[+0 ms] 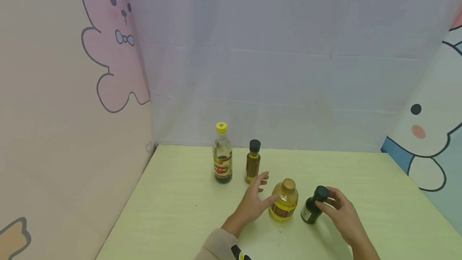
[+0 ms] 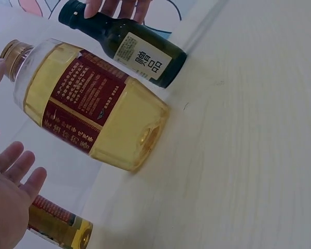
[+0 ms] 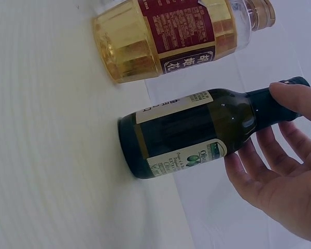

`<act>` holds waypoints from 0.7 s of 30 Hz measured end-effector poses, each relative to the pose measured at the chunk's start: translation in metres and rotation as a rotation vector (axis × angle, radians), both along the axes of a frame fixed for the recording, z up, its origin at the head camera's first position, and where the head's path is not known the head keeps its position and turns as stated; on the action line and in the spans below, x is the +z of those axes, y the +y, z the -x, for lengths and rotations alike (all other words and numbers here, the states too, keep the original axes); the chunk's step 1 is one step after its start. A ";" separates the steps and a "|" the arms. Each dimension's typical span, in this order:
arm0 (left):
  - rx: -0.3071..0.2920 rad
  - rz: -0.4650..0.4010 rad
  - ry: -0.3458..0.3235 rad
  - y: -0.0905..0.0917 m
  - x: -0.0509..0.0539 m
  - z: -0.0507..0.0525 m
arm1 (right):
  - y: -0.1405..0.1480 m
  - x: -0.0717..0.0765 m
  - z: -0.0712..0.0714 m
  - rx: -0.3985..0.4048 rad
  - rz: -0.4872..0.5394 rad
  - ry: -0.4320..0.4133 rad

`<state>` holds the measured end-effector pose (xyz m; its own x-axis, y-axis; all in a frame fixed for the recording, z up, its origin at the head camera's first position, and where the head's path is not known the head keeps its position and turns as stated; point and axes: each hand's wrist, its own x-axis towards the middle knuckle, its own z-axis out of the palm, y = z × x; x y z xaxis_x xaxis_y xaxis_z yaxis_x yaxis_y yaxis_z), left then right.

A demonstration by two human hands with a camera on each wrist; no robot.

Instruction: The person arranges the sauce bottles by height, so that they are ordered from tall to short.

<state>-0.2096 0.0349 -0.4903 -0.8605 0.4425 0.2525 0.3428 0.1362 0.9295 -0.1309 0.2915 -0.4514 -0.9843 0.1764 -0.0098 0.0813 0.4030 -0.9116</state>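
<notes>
Right hand [image 1: 343, 216] grips the green bottle [image 1: 311, 209]; the left hand [image 1: 250, 204], relaxed, could topple the yellow bottle [image 1: 283, 203] by swinging toward three o'clock.

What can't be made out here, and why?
Left wrist: the upper part of the slim amber black-capped bottle, behind the left hand.
Right wrist: one side of the clear gold-capped bottle of yellow oil, cut off by the top edge.
Head: label print on the dark green glass bottle, too small.
</notes>
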 end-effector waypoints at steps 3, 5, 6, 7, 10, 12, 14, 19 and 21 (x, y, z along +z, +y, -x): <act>-0.041 0.027 -0.013 0.003 0.000 -0.003 | 0.000 0.000 0.000 0.001 0.006 0.001; -0.055 0.039 -0.025 0.006 -0.001 -0.005 | 0.000 0.000 0.000 -0.005 0.011 0.003; -0.059 0.044 -0.030 0.007 -0.002 -0.006 | 0.000 0.000 0.000 -0.006 0.013 0.007; -0.065 0.048 -0.035 0.008 -0.002 -0.007 | 0.000 0.000 0.000 -0.005 0.013 0.008; -0.073 0.062 -0.041 0.012 -0.004 -0.009 | 0.000 0.000 0.000 -0.006 0.013 0.015; -0.074 0.078 -0.035 0.013 -0.005 -0.011 | -0.001 0.000 0.000 -0.005 0.012 0.018; -0.075 0.089 -0.033 0.015 -0.005 -0.012 | -0.001 0.000 0.000 -0.005 0.014 0.022; -0.056 0.111 -0.059 0.018 -0.003 -0.016 | -0.001 -0.001 0.000 -0.003 0.014 0.025; -0.042 0.122 -0.072 0.019 -0.003 -0.017 | -0.001 -0.001 0.001 -0.004 0.011 0.024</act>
<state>-0.1922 0.0538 -0.4931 -0.8546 0.5019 0.1334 0.2838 0.2362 0.9293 -0.1316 0.2908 -0.4522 -0.9835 0.1804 0.0122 0.0606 0.3926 -0.9177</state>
